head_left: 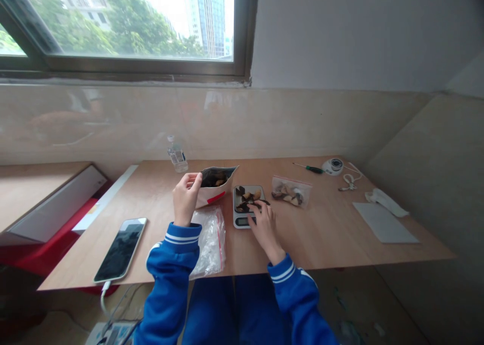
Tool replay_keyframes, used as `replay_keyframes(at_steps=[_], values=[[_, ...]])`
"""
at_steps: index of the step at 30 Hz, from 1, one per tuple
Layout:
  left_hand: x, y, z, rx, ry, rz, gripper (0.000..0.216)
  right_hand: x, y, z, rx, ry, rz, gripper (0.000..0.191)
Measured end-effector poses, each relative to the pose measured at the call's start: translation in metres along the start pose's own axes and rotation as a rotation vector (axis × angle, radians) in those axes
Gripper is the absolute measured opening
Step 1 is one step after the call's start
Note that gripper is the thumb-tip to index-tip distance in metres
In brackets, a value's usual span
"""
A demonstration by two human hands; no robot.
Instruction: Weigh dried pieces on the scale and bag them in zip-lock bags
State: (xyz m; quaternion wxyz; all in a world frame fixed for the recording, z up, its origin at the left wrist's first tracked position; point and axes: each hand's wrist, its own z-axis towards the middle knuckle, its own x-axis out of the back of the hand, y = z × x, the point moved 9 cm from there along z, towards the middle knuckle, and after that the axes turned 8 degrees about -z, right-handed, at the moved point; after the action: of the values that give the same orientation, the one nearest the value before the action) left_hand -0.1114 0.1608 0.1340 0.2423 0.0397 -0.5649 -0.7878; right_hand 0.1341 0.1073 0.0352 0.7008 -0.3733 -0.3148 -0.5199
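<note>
My left hand [186, 196] grips the edge of an open white pouch [214, 186] with dark and tan snack pieces inside, holding it tilted on the wooden table [325, 234]. My right hand [263, 223] rests at the small digital scale [247, 205], fingers pinched on a dark piece at the scale's tray, where several dried pieces are piled. A sealed clear bag of similar pieces [291, 191] lies to the right of the scale. An empty clear plastic bag [209, 241] lies under my left forearm.
A smartphone [121, 249] on a cable lies at the table's left front. A small clear bottle [177, 155] stands at the back. A green screwdriver [309, 168], a round white device [333, 166], a white cord and a grey sheet [383, 223] sit right.
</note>
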Motion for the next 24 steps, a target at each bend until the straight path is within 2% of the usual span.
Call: replay_keyframes(at_steps=[6,9,12,16,21,24], values=[[0.001,0.0,-0.007,0.006,0.014,0.008,0.034,-0.004,0.02,-0.027,-0.131,0.007,0.119,0.029],[0.001,0.001,-0.011,0.004,0.027,0.02,0.034,-0.004,0.016,-0.025,-0.105,-0.004,0.163,0.033],[0.001,0.004,-0.013,-0.001,0.026,0.026,0.034,0.005,0.023,-0.021,-0.154,0.069,0.253,0.034],[0.001,0.007,-0.012,-0.019,0.037,0.036,0.034,0.011,0.059,-0.035,-0.308,0.208,0.411,0.027],[0.003,0.005,-0.009,-0.021,0.086,0.045,0.036,-0.013,0.112,-0.07,-0.587,0.208,0.585,0.025],[0.002,0.003,-0.009,-0.02,0.077,0.049,0.038,-0.02,0.125,-0.081,-0.679,0.218,0.612,0.032]])
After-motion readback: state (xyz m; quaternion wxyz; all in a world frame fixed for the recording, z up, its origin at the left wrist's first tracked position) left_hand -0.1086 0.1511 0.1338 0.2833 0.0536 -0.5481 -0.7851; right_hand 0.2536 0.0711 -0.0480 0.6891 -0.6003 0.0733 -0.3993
